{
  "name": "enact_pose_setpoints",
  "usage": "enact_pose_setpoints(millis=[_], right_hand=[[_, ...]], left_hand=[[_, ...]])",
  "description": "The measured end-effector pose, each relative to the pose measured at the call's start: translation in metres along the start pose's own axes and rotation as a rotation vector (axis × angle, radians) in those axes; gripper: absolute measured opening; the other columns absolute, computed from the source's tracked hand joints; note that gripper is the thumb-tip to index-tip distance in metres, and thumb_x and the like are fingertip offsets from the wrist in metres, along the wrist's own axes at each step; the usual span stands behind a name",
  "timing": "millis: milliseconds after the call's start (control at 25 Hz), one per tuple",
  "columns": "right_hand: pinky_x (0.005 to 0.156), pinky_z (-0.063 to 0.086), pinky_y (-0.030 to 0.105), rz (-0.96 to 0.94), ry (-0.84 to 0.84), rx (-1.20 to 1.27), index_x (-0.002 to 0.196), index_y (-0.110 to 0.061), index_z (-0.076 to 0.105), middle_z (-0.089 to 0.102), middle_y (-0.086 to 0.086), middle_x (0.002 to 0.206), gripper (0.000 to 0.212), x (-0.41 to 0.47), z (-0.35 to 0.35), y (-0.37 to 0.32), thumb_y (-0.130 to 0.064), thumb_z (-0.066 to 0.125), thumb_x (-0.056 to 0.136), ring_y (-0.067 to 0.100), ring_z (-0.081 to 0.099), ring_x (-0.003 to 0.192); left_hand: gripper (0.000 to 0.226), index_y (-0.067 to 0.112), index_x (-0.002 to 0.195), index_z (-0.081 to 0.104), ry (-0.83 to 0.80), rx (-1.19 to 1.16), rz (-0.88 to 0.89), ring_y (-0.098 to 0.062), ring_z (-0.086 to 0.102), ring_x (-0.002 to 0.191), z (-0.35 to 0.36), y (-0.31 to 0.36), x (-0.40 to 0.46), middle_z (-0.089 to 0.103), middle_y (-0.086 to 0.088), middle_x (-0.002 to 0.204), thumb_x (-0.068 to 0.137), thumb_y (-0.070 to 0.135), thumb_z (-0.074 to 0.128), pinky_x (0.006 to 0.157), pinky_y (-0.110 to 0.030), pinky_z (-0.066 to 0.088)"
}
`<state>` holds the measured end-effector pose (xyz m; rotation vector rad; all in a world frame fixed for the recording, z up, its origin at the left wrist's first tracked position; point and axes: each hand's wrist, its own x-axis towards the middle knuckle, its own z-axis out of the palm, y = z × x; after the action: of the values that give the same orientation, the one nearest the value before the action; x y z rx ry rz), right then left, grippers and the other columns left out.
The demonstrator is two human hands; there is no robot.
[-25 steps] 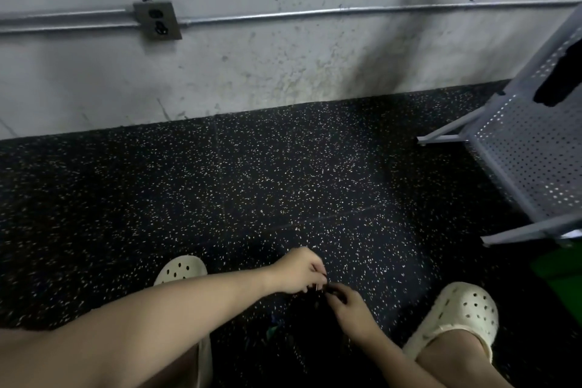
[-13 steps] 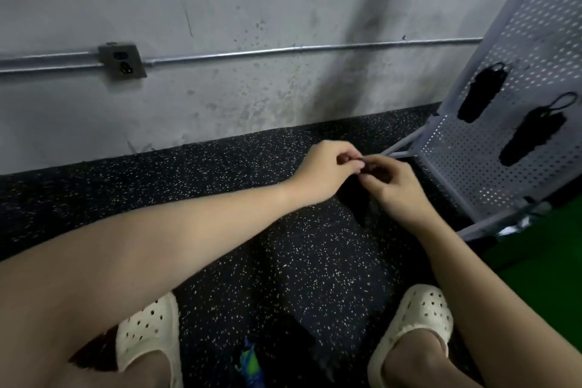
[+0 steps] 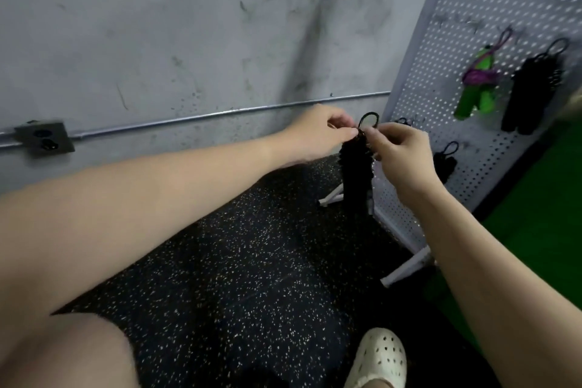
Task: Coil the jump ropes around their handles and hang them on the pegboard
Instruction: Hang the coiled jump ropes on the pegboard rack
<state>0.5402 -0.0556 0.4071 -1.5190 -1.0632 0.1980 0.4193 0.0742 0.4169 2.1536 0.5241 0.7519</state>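
Moved: since half a second ago both hands and the black bundle have risen, from low over the floor to level with the pegboard's [image 3: 491,3] lower pegs; more of the board now shows.
Location: the coiled black jump rope [image 3: 356,173] hangs between the two hands, in front of the pegboard's left edge, not yet on a peg.
Left hand: the left hand [image 3: 318,132] pinches the rope just below the small loop [image 3: 369,119], fingers closed.
Right hand: the right hand [image 3: 400,148] pinches the same spot from the other side, closed on the rope.
Handling: judged light; the cord is soft and springy, the handle core stiff. The coils could slip loose, so holding at the loop's base suits it.
Axis: long axis near vertical, loop pointing up, bundle hanging down.
Already hung: a green jump rope [image 3: 475,85] and black bundles [image 3: 529,94].
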Motion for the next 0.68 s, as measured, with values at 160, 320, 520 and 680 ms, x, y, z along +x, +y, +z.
enact_pose_setpoints(millis=[160, 320, 520, 680], right_hand=[[0.050, 0.042, 0.020, 0.000, 0.088, -0.020, 0.079, -0.014, 0.074, 0.063, -0.008, 0.061, 0.020, 0.039, -0.029, -0.012, -0.019, 0.068, 0.097, 0.001, 0.053, 0.052], [0.060, 0.050, 0.019, -0.039, 0.157, -0.105, 0.080, -0.021, 0.075, 0.071, -0.010, 0.070, 0.017, 0.088, -0.062, -0.023, -0.021, 0.069, 0.096, -0.004, 0.062, 0.061], [0.063, 0.053, 0.017, -0.003, 0.259, -0.113, 0.083, -0.026, 0.074, 0.074, -0.011, 0.077, 0.015, 0.147, -0.096, -0.023, -0.022, 0.068, 0.097, -0.005, 0.066, 0.065], [0.068, 0.058, 0.020, 0.044, 0.302, -0.134, 0.084, -0.024, 0.074, 0.075, -0.009, 0.080, 0.015, 0.198, -0.104, -0.010, -0.022, 0.067, 0.098, 0.004, 0.070, 0.073]], left_hand=[[0.051, 0.022, 0.131, 0.062, -0.112, -0.124, 0.058, -0.014, 0.067, 0.101, 0.024, 0.009, 0.037, 0.069, 0.006, 0.110, 0.084, 0.027, 0.083, 0.093, -0.027, 0.053], [0.087, 0.025, 0.142, 0.050, -0.026, -0.203, 0.080, -0.016, 0.066, 0.117, 0.058, 0.033, 0.090, 0.069, 0.003, 0.126, 0.068, 0.048, 0.089, 0.104, -0.040, 0.052], [0.060, 0.023, 0.143, 0.044, -0.025, -0.263, 0.114, -0.013, 0.063, 0.111, 0.076, 0.065, 0.154, 0.064, 0.007, 0.121, 0.093, 0.029, 0.077, 0.089, -0.024, 0.050], [0.055, 0.026, 0.144, 0.042, 0.006, -0.255, 0.135, -0.006, 0.064, 0.099, 0.087, 0.060, 0.204, 0.064, 0.010, 0.117, 0.097, 0.030, 0.071, 0.076, -0.014, 0.047]])
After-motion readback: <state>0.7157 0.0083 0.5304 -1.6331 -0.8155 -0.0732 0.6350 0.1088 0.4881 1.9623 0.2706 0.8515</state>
